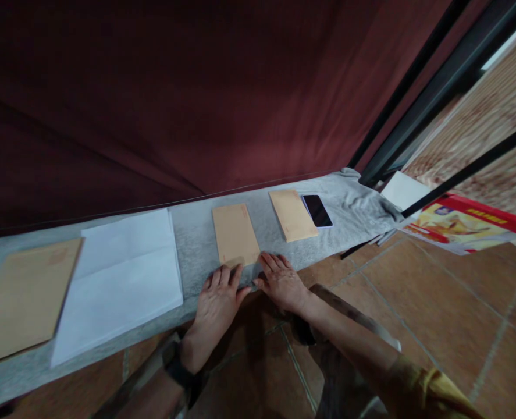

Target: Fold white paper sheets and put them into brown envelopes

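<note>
A small brown envelope lies flat on the grey cloth in front of me. My left hand, with a dark band on its wrist, rests palm down at the envelope's near left corner, fingers stretched out. At the near right corner lies my right hand, also palm down, its fingers extended over the cloth's edge. The two thumbs point toward each other and neither hand grips anything. To the right sits a second brown envelope or small stack, with a dark-screened phone touching its far right side.
A stack of white paper and larger brown envelopes lie on the left of the narrow cloth-covered surface. A dark red curtain hangs behind. Black metal poles and a red-and-yellow box stand at the right, above a tiled floor.
</note>
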Demonstrator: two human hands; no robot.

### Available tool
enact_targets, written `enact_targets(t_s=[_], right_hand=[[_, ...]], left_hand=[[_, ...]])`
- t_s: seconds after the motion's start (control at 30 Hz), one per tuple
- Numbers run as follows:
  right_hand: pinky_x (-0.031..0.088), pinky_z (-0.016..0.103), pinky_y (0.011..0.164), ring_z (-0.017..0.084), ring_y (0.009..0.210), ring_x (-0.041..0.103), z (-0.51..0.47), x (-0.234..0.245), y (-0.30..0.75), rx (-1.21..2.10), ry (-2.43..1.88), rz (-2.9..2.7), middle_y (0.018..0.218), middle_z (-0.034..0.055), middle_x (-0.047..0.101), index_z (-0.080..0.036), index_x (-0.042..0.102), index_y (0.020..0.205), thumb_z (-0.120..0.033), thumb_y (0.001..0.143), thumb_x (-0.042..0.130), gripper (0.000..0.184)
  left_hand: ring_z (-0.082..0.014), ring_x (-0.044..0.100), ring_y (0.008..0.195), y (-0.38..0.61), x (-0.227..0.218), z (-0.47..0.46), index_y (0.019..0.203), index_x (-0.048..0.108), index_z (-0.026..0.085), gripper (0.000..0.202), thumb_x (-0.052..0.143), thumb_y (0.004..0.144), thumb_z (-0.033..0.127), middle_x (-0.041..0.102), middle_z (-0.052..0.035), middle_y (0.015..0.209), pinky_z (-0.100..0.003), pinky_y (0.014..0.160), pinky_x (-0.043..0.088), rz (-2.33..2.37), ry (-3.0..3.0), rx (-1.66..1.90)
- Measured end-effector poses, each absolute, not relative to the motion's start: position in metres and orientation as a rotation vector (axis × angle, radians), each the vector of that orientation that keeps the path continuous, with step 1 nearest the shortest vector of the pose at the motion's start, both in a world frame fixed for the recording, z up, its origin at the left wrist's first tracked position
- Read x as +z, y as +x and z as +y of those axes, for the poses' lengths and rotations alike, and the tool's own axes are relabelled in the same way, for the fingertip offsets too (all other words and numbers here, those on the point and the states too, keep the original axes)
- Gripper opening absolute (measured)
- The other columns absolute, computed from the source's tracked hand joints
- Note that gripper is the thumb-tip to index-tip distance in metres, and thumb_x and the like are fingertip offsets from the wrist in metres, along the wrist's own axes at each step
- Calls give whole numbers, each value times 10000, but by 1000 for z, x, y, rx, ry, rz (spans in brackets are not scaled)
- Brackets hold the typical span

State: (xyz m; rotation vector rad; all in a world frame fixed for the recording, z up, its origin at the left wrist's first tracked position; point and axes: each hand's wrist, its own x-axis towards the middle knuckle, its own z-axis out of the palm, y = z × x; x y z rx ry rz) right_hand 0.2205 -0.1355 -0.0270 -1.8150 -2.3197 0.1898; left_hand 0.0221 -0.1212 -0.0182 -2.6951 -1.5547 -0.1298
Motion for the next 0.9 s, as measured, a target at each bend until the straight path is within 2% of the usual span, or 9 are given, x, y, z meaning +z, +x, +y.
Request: enact_targets(t_s=[0.1, 0.27, 0.4, 0.53, 0.7, 0.9], right_hand=[[335, 480, 1184, 275, 1373, 496, -132, -21, 223, 254, -1808, -2326, 1521, 144, 508, -135, 538, 1441, -344, 1004, 524, 484], [326, 494, 1182, 282, 1353, 509, -129, -13, 225, 330, -1820, -2331, 1509, 131, 523, -167, 551, 1430, -292, 976, 554, 471], [368, 448, 1146, 260, 1304, 548, -125, -12, 228, 382, -1825, -2301, 1466, 112, 565, -191, 581, 1396, -260, 986, 513, 421], [455, 367, 1046, 232, 1193, 606, -115, -12, 232, 428, -1879, -2174, 1327, 115, 639, -183, 621, 1321, -230, 1007, 449, 361], [520, 294, 887, 200, 994, 676, -101, -16, 227, 495, -1968, -2047, 1149, 107, 678, -194, 682, 1163, -218, 996, 467, 273], [536, 291, 853, 192, 925, 694, -81, -34, 224, 677, -1968, -1738, 974, 66, 735, -191, 717, 989, -167, 930, 549, 180]], left_hand=[[-309, 584, 1176, 23, -16, -121, 1400, 564, 175, 487, 526, 982, 420, 631, -160, 1304, -431, 932, 514, -1568, -2680, -94], [-317, 599, 1149, 24, -16, -121, 1344, 602, 128, 475, 516, 983, 425, 640, -184, 1284, -438, 938, 513, -1576, -2656, -112], [-323, 604, 1145, 24, -17, -121, 1313, 619, 111, 457, 497, 988, 408, 645, -202, 1266, -442, 932, 512, -1600, -2658, -155], [-332, 606, 1141, 24, -17, -121, 1312, 617, 97, 454, 507, 985, 394, 641, -207, 1271, -448, 926, 509, -1615, -2680, -153], [-331, 598, 1165, 25, -17, -121, 1338, 595, 85, 457, 521, 984, 364, 632, -212, 1287, -440, 948, 495, -1604, -2670, -127], [-324, 591, 1155, 25, -18, -121, 1341, 584, 74, 461, 519, 985, 359, 632, -216, 1281, -426, 935, 493, -1549, -2643, -81]])
